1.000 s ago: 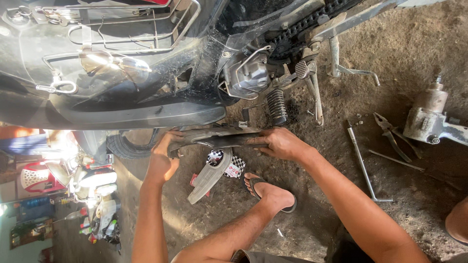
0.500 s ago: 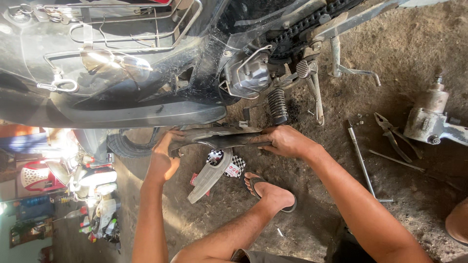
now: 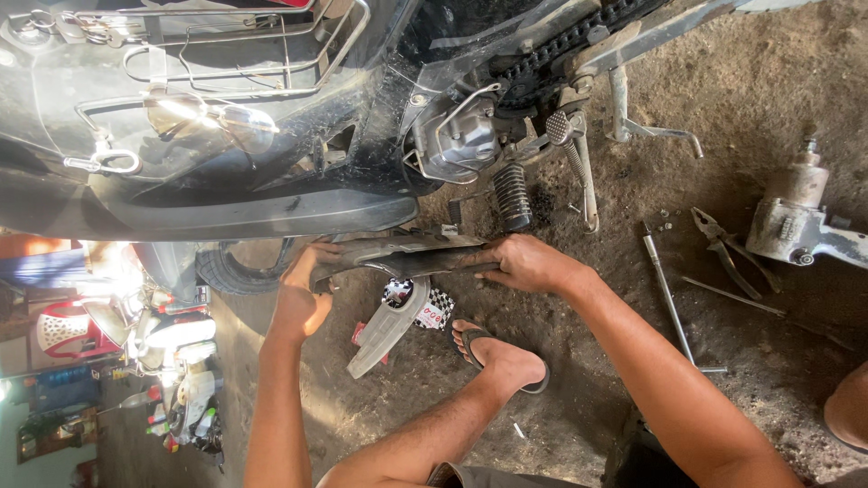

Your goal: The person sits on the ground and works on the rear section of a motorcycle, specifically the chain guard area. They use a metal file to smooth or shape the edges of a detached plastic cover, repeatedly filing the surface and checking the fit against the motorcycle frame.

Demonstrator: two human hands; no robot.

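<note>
A black motorcycle (image 3: 271, 136) fills the upper left of the head view, which is rotated sideways. Both hands hold a long dark plastic body panel (image 3: 398, 253) just below the motorcycle's lower fairing. My left hand (image 3: 303, 294) grips the panel's left end, fingers curled over its edge. My right hand (image 3: 520, 264) grips its right end, next to the ribbed footpeg (image 3: 513, 196). My bare leg stretches between my arms, its foot in a dark sandal (image 3: 497, 357) on the dirt.
A grey panel piece (image 3: 389, 330) and a checkered scrap (image 3: 432, 307) lie on the dirt ground. At right lie pliers (image 3: 723, 248), a long T-handle wrench (image 3: 674, 303), a thin rod (image 3: 732, 296) and an impact wrench (image 3: 805, 221). The kickstand (image 3: 646, 126) stands above them.
Both hands keep their hold on the dark panel. My right hand and the panel's right end have shifted slightly; otherwise almost nothing moved.
</note>
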